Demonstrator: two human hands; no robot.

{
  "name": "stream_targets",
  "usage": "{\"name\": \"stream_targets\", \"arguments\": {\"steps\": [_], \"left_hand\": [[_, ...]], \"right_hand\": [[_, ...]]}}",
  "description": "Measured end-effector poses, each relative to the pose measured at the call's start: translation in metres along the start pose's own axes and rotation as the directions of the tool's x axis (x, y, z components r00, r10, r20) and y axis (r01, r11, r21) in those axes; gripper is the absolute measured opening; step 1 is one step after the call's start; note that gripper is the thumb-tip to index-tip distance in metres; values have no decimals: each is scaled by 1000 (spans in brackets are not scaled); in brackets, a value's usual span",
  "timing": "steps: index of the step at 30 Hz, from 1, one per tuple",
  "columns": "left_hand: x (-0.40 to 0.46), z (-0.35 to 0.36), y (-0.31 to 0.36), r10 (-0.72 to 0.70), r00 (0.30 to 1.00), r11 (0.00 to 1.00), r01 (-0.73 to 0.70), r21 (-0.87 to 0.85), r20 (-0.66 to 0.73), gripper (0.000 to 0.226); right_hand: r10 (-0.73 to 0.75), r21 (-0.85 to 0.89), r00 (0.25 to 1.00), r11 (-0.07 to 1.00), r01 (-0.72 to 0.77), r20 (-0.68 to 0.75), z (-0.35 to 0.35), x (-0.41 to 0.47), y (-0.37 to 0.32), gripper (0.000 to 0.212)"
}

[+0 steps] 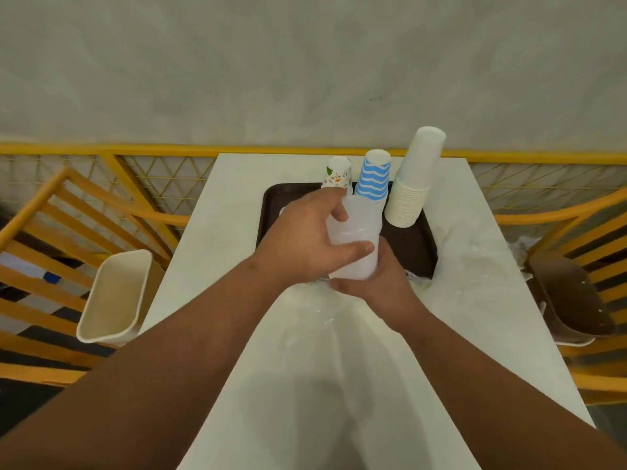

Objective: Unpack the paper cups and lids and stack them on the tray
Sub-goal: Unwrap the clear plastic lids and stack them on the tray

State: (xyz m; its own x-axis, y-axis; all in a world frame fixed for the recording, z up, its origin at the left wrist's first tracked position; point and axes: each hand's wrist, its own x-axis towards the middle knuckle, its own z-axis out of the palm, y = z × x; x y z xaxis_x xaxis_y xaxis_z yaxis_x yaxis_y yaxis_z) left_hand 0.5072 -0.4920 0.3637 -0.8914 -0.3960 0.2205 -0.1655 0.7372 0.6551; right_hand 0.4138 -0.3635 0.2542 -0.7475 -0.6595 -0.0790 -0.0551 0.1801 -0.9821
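Observation:
A dark brown tray (417,245) lies on the white table (230,205). On it stand a tall stack of plain white cups (417,178), upside down, a blue wavy-striped cup stack (373,176) and a printed cup stack (336,174). My left hand (305,239) grips a translucent white stack of lids (356,239) from the left, thumb and fingers curled around it. My right hand (376,283) holds the stack's lower end from underneath. Clear plastic wrap (319,320) trails from the stack toward me.
Crumpled clear plastic (475,262) lies on the table right of the tray. Orange-framed chairs with a cream seat (115,296) on the left and a brown seat (570,296) on the right flank the table. A yellow mesh fence (163,174) runs behind.

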Motion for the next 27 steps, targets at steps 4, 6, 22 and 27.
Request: {"name": "stream_targets", "arguments": {"steps": [4,6,22,27], "left_hand": [[21,-4,7,-18,994,994,6,111,105,51],[29,-6,10,-26,989,989,4,148,146,52],[81,-11,27,-81,860,899,-154,409,503,83],[89,-7,24,-78,856,886,-176,430,511,85]], "right_hand": [[-5,-21,1000,1000,5,-5,-12,11,2,86],[-8,-23,1000,1000,8,-1,-16,15,2,82],[-66,-151,995,986,76,70,-22,48,7,85],[41,-255,999,966,-37,11,-8,65,14,91]]}}
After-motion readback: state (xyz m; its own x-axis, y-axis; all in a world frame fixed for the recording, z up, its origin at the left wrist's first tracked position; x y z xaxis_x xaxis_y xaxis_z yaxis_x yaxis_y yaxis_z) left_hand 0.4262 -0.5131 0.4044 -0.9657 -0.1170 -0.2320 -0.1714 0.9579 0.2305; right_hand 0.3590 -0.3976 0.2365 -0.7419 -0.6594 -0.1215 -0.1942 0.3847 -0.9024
